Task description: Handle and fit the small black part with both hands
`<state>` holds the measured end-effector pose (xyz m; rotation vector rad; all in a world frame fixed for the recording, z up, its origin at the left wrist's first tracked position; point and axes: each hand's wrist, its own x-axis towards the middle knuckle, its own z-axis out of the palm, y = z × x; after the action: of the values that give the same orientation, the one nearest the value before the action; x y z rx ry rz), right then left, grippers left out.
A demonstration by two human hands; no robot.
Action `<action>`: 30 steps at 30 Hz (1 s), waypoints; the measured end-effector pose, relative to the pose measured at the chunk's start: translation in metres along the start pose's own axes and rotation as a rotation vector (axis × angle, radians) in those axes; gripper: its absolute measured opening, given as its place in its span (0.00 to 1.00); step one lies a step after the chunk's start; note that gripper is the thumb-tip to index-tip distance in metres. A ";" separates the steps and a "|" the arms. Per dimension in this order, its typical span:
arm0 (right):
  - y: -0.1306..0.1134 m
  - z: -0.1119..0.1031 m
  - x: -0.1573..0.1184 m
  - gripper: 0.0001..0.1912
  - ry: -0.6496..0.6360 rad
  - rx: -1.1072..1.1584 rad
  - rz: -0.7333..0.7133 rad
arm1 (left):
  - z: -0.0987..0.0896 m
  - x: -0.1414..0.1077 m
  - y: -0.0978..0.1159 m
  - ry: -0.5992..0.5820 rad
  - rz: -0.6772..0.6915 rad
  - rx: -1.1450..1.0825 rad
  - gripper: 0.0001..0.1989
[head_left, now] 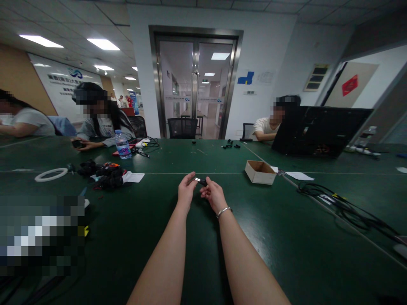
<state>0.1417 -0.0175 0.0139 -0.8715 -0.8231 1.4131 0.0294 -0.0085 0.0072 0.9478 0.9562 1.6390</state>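
Observation:
Just above the green table (203,237), my two hands meet over a small black stick with a silver metal end (201,181), shaped like a USB plug. My right hand (215,195) pinches its black part between thumb and fingers, the other fingers curled beneath. At the silver end, the thumb and fingertips of my left hand (186,188) close on the tip. A metal bracelet (224,212) circles my right wrist. The fingers partly cover the stick, so its full length is hidden.
An open cardboard box (260,173) stands right of my hands, with black cables (343,203) beyond. To the left lie black gear (104,173), a white ring (51,175) and a water bottle (123,145). Small black pieces (229,145) lie farther back. Several people sit around the table.

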 end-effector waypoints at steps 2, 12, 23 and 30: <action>0.000 0.000 0.000 0.18 -0.011 -0.005 -0.002 | 0.001 0.000 -0.001 0.047 -0.027 0.025 0.20; -0.001 0.001 -0.002 0.18 -0.025 -0.035 -0.012 | -0.002 -0.001 0.001 0.026 0.026 0.065 0.20; 0.002 0.000 0.002 0.17 0.003 0.014 -0.038 | -0.001 0.000 -0.001 0.023 -0.061 0.052 0.19; 0.004 -0.001 0.004 0.15 0.017 0.003 -0.040 | -0.001 0.002 -0.005 0.026 -0.086 0.064 0.16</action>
<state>0.1406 -0.0132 0.0104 -0.8595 -0.8206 1.3700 0.0296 -0.0054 0.0028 0.9177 1.0591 1.5602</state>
